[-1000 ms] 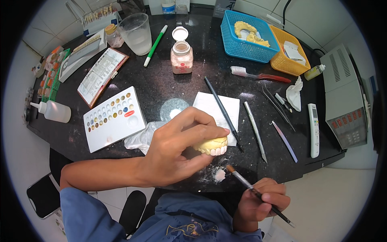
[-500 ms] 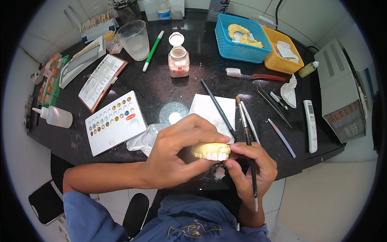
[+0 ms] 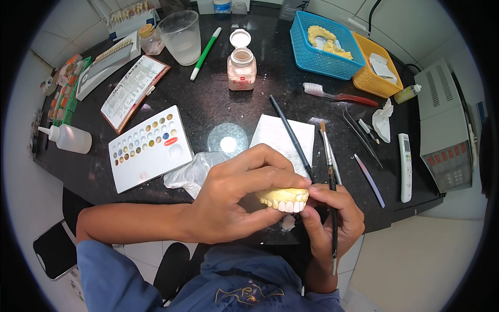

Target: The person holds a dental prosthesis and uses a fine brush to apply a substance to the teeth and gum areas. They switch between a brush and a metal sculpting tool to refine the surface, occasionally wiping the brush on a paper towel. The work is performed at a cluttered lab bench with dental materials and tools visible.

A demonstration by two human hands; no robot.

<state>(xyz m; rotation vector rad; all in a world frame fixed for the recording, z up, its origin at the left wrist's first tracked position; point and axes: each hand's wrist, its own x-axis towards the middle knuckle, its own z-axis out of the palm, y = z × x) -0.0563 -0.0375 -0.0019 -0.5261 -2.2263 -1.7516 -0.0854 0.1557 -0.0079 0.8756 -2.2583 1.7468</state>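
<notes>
My left hand (image 3: 234, 192) holds a yellow plaster dental cast (image 3: 280, 195) between the fingers above and the thumb below. Several white front teeth (image 3: 292, 206) on it face me. The thumb and forefinger of my right hand (image 3: 338, 216) meet at the cast's right end. Across that same hand runs a slim brush (image 3: 333, 208), tan bristles pointing away from me and dark handle toward me. Beyond the cast, a white pad (image 3: 270, 136) bears a dark pen-like tool (image 3: 289, 136). A thin silver-handled tool (image 3: 336, 164) lies beside the brush.
To the left lies a white palette (image 3: 148, 171) with coloured wells, near crumpled plastic (image 3: 189, 174). An open powder jar (image 3: 242, 73) stands farther back. Blue (image 3: 332, 67) and yellow baskets (image 3: 369, 86) are at the far right. Tweezers (image 3: 364, 138) and a white remote (image 3: 405, 171) lie right.
The view has shifted a little, so the table things appear farther right or higher. Both hands keep their hold, and the cast's white teeth face me slightly more squarely.
</notes>
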